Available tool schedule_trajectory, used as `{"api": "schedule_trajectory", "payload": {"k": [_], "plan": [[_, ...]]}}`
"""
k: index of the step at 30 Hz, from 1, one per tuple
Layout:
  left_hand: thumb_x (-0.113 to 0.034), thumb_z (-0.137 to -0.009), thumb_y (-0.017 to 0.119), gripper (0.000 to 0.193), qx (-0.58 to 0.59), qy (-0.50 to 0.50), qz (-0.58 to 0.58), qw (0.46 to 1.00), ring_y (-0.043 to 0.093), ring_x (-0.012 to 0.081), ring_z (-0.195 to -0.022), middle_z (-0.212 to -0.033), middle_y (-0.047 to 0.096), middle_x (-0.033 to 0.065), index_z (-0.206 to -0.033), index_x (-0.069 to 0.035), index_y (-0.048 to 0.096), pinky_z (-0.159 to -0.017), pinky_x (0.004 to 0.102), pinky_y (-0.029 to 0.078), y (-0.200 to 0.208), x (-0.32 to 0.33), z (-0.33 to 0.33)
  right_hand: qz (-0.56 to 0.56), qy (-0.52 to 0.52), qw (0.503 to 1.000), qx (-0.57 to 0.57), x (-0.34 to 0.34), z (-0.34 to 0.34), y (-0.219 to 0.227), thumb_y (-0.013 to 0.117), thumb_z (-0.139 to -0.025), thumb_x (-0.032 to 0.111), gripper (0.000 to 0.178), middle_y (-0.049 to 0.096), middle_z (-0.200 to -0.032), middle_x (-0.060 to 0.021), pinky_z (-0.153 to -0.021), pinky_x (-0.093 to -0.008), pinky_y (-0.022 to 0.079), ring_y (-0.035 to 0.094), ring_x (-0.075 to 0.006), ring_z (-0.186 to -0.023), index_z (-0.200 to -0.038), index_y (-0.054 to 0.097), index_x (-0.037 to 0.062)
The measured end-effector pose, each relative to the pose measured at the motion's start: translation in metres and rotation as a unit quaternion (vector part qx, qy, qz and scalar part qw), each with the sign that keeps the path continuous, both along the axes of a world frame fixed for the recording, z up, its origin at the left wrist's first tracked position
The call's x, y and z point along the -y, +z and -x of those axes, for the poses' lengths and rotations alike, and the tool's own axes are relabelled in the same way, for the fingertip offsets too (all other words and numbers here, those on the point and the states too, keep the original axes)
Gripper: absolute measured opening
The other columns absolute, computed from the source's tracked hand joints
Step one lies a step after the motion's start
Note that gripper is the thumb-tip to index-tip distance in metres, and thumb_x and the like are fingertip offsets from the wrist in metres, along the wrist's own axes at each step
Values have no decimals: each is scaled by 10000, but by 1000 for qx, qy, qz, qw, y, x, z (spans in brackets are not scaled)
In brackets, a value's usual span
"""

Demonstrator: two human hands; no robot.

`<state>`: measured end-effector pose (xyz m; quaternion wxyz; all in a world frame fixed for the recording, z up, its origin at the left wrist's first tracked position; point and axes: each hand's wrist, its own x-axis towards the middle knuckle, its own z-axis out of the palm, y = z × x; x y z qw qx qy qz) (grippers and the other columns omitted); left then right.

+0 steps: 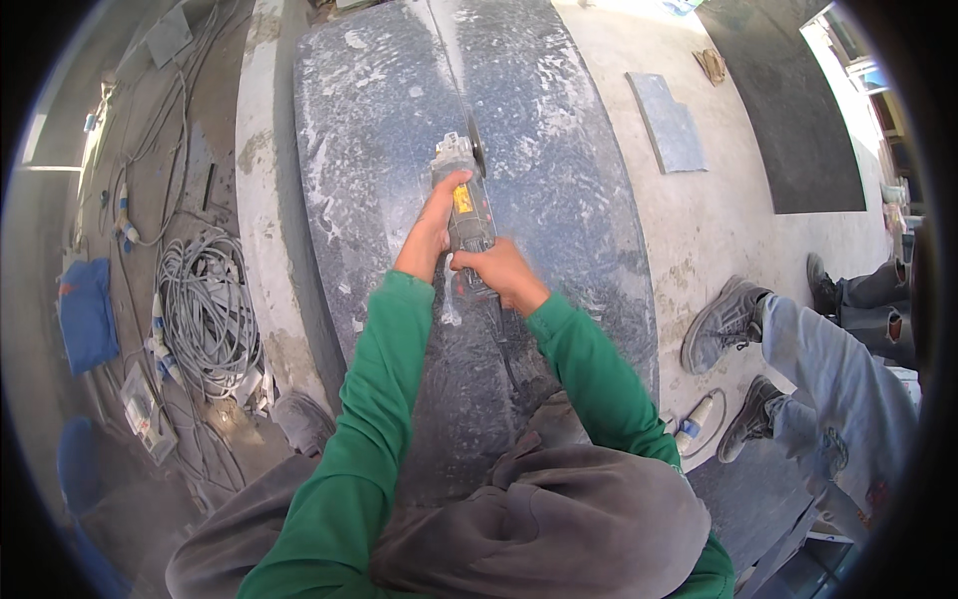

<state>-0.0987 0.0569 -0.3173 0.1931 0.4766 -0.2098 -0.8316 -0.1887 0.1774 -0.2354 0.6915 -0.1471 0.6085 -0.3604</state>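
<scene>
Stretching away in front of me, the speckled blue-grey slab fills the middle, with a pale, dusty line running along it to the far end. Right of it stand another person's legs in jeans; on my left, beyond a low ledge, a grey cable coil lies on the floor. A flat grey piece rests just right of the slab. The grinder is over the slab, between my two hands and touching both, its head pointing away from me. My left hand is closed along its left side, thumb up near the head; my right hand is curled round the rear end from the right, thumb across the top. Most fingers are hidden beneath. Past my left thumb, the disc stands on edge at the head's right. A yellow label sits between my thumbs.
</scene>
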Motion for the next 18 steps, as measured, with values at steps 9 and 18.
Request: {"api": "schedule_trajectory", "payload": {"k": [9,18], "plan": [[-439,-833,678,525,2,7,6,1000,675,286,-665,-856,631,148,-1131,-29,542,-575,446,595,9,-13,1,19,-18,1000,11,-13,-3,3,711,-747,53,250,668,-750,-108,-504,-322,503,662,-195,-580,-971,646,-36],[-432,-839,674,525,-5,7,-7,1000,669,280,-656,-854,631,152,-1131,-17,541,-580,435,592,13,-22,1,28,-12,999,-11,-22,-3,-2,705,-762,50,253,677,-808,-107,-553,-331,514,662,-196,-623,-987,639,-43]]}}
